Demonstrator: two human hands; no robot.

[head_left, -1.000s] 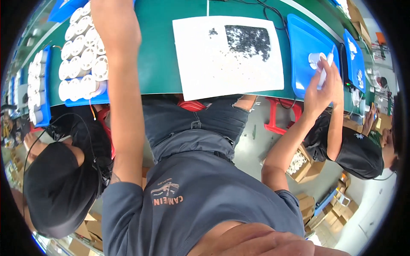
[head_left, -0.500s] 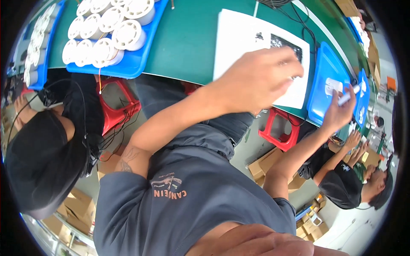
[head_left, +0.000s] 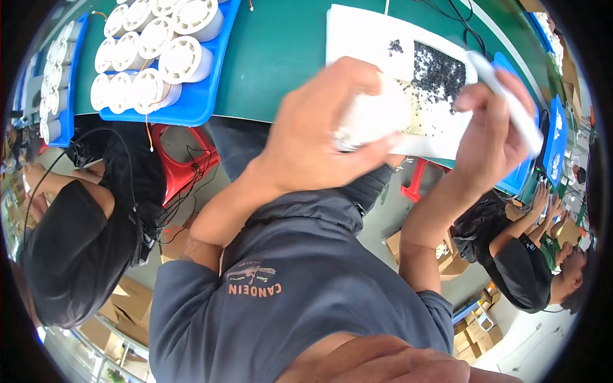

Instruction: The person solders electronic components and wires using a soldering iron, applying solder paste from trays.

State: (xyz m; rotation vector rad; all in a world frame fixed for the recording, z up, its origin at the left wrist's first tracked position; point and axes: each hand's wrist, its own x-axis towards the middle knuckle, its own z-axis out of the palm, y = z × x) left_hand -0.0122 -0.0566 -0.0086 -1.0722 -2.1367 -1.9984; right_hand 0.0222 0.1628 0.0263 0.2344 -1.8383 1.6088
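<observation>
My left hand (head_left: 313, 124) is closed around a white round plastic housing (head_left: 377, 121), held over the table's front edge and blurred by motion. It resembles the housings in the tray at the left. In my right hand (head_left: 495, 124) is a white pen-shaped tool (head_left: 507, 96), slanting from upper left to lower right; its working end is too blurred to make out. Between and beyond the hands lies a white sheet (head_left: 357, 32) with a heap of small black screws (head_left: 437, 70), a smaller cluster and several scattered ones.
A blue tray (head_left: 204, 102) of white round housings (head_left: 185, 60) stands at the left on the green table (head_left: 281, 51); another is farther left. Blue trays (head_left: 554, 137) line the right side. Black cables (head_left: 469, 19) lie behind the sheet. Co-workers sit on both sides; red stools (head_left: 182, 166) are below.
My left hand has swung back toward me and now holds a white housing. My right hand has lifted from the blue tray and moved left with the pen-shaped tool, now nearer the screws.
</observation>
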